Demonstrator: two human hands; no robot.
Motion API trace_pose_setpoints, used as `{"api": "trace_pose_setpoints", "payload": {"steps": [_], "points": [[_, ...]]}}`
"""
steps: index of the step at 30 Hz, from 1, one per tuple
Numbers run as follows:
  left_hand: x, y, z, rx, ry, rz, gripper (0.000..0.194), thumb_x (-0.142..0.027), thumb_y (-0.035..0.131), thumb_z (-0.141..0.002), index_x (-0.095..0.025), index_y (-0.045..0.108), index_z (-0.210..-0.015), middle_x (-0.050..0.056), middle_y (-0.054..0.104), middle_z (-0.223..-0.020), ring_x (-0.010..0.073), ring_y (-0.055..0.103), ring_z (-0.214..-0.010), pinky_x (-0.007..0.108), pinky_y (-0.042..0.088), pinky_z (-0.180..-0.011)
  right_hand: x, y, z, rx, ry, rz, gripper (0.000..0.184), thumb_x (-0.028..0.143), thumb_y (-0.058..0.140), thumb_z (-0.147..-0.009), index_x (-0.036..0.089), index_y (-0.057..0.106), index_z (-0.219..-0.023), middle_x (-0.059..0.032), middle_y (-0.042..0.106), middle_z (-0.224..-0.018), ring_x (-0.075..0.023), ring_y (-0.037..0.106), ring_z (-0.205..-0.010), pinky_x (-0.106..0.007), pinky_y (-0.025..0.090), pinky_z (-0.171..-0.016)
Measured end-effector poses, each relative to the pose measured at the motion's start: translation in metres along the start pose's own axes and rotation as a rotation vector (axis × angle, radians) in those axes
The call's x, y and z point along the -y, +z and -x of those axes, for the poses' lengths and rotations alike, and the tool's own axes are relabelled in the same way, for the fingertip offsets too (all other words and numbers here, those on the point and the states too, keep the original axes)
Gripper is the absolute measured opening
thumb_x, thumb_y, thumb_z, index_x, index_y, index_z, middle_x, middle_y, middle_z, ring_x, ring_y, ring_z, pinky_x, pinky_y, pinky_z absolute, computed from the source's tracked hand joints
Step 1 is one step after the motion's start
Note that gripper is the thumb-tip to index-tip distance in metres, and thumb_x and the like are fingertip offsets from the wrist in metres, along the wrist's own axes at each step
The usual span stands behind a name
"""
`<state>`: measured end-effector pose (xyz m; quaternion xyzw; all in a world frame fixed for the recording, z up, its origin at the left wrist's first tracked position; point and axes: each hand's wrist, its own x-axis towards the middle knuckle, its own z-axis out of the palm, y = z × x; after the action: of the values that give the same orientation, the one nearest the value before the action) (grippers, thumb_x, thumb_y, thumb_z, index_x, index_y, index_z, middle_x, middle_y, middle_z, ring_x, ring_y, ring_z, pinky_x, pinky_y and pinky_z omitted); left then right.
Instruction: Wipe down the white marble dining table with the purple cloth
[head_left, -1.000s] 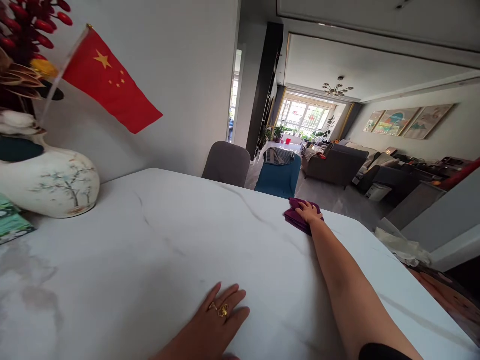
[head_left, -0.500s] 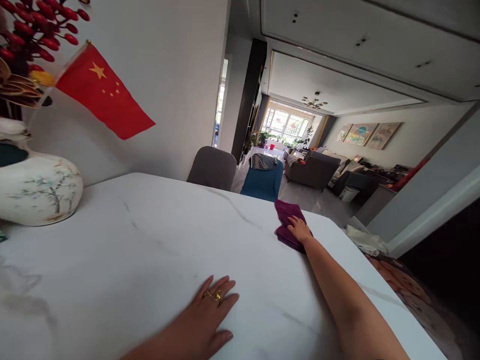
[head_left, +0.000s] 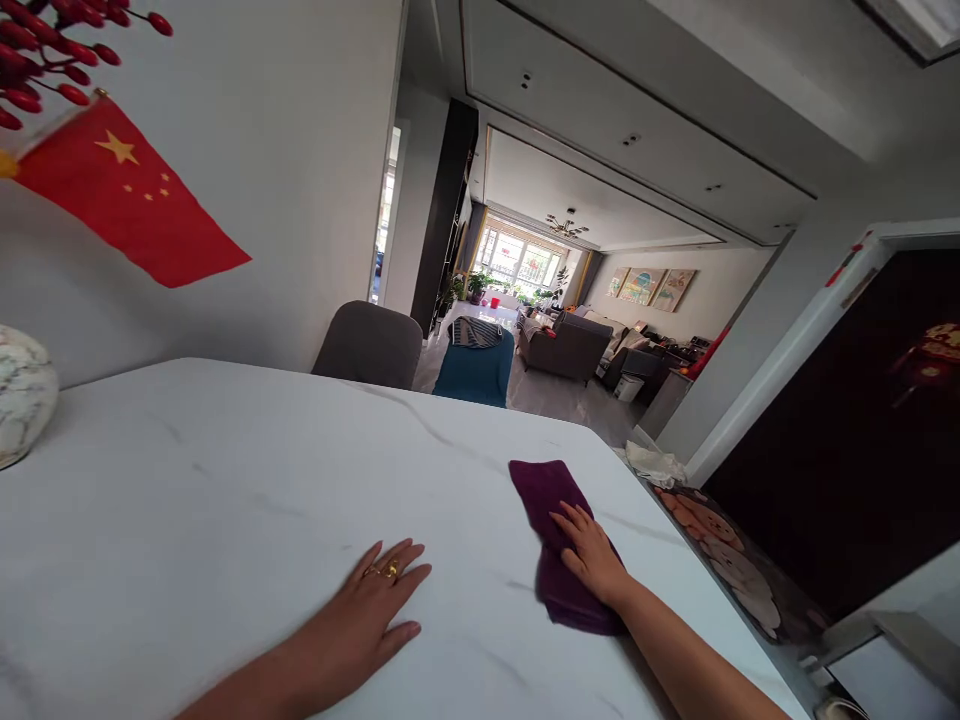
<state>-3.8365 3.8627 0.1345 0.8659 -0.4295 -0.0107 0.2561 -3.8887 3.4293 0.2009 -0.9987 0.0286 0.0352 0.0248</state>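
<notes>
A folded purple cloth (head_left: 551,500) lies on the white marble-patterned tabletop (head_left: 300,440), right of the middle. My right hand (head_left: 592,555) holds it down from above, its fingers slightly bent over the fabric. To the left, my left hand (head_left: 367,610) rests palm down on the bare tabletop with its fingers apart, holding nothing. Two gold-coloured rings (head_left: 386,570) show on its fingers.
A white vase (head_left: 22,395) stands at the left edge, under a small red flag (head_left: 139,200). Beyond the table's far edge are a grey chair (head_left: 371,345) and a blue chair (head_left: 476,370). A patterned mat (head_left: 720,550) lies by the dark door (head_left: 840,430).
My right hand has drawn the purple cloth back from the far edge, nearer to me. The view has turned right, while my left hand stays flat on the table.
</notes>
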Motion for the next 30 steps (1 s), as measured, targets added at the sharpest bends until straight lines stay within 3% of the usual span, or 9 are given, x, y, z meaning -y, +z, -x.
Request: {"api": "trace_pose_setpoints", "payload": {"steps": [3, 7, 10, 13, 17, 22, 26, 30], "points": [[0.001, 0.010, 0.000, -0.097, 0.001, -0.033, 0.051, -0.048, 0.046, -0.106, -0.035, 0.048, -0.155, 0.001, 0.039, -0.166, 0.0272, 0.035, -0.154, 0.052, 0.029, -0.127, -0.002, 0.001, 0.011, 0.010, -0.002, -0.009, 0.066, 0.038, 0.042, -0.096, 0.032, 0.037, -0.162, 0.0005, 0.018, -0.174, -0.0287, 0.011, -0.161, -0.055, 0.016, -0.129], [0.010, 0.028, 0.000, -0.223, 0.017, -0.102, 0.049, -0.043, 0.052, -0.104, -0.037, 0.050, -0.153, 0.000, 0.041, -0.165, 0.0266, 0.037, -0.152, 0.049, 0.034, -0.126, -0.009, -0.005, -0.014, 0.018, 0.016, -0.015, 0.063, 0.043, 0.040, -0.099, 0.035, 0.037, -0.162, 0.0005, 0.019, -0.174, -0.0310, 0.012, -0.160, -0.059, 0.017, -0.127], [0.017, 0.033, -0.001, -0.222, 0.093, -0.136, 0.054, -0.043, 0.054, -0.103, -0.040, 0.045, -0.156, -0.001, 0.042, -0.164, 0.0272, 0.041, -0.150, 0.049, 0.040, -0.123, -0.018, -0.012, -0.058, 0.011, 0.077, 0.009, 0.062, 0.040, 0.041, -0.099, 0.033, 0.039, -0.161, -0.0010, 0.021, -0.173, -0.0317, 0.015, -0.160, -0.059, 0.021, -0.126], [0.016, 0.030, -0.001, -0.252, 0.062, -0.179, 0.054, -0.043, 0.056, -0.102, -0.042, 0.046, -0.155, -0.002, 0.042, -0.164, 0.0283, 0.042, -0.150, 0.050, 0.043, -0.121, -0.028, -0.017, -0.113, 0.001, 0.169, 0.050, 0.060, 0.039, 0.042, -0.101, 0.035, 0.039, -0.160, 0.0004, 0.023, -0.173, -0.0305, 0.018, -0.159, -0.057, 0.024, -0.125], [0.011, 0.020, -0.001, -0.204, 0.076, -0.207, 0.054, -0.042, 0.059, -0.101, -0.041, 0.049, -0.153, -0.002, 0.044, -0.162, 0.0292, 0.045, -0.148, 0.049, 0.048, -0.117, -0.043, -0.020, -0.193, -0.021, 0.262, 0.060, 0.058, 0.045, 0.038, -0.103, 0.035, 0.039, -0.160, -0.0005, 0.024, -0.172, -0.0331, 0.021, -0.157, -0.061, 0.026, -0.123], [0.012, 0.019, -0.003, -0.127, 0.075, -0.175, 0.067, -0.036, 0.069, -0.093, -0.039, 0.045, -0.156, 0.000, 0.043, -0.163, 0.0297, 0.044, -0.149, 0.053, 0.041, -0.122, -0.061, -0.022, -0.276, -0.036, 0.373, 0.060, 0.060, 0.052, 0.032, -0.103, 0.036, 0.037, -0.160, -0.0022, 0.023, -0.172, -0.0350, 0.023, -0.156, -0.064, 0.027, -0.120], [0.013, 0.026, -0.003, -0.093, 0.044, -0.163, 0.077, -0.032, 0.077, -0.082, -0.037, 0.049, -0.153, 0.001, 0.043, -0.163, 0.0307, 0.043, -0.149, 0.055, 0.034, -0.125, -0.076, -0.022, -0.319, -0.027, 0.424, 0.058, 0.062, 0.056, 0.029, -0.103, 0.036, 0.035, -0.161, -0.0023, 0.022, -0.173, -0.0355, 0.025, -0.155, -0.065, 0.027, -0.120], [0.006, 0.033, -0.004, -0.114, -0.012, -0.196, 0.075, -0.027, 0.075, -0.075, -0.035, 0.055, -0.147, 0.001, 0.043, -0.164, 0.0311, 0.042, -0.150, 0.056, 0.033, -0.126, -0.091, -0.020, -0.339, -0.023, 0.447, 0.050, 0.064, 0.059, 0.028, -0.102, 0.038, 0.034, -0.162, -0.0009, 0.020, -0.173, -0.0357, 0.023, -0.156, -0.065, 0.025, -0.121]]}}
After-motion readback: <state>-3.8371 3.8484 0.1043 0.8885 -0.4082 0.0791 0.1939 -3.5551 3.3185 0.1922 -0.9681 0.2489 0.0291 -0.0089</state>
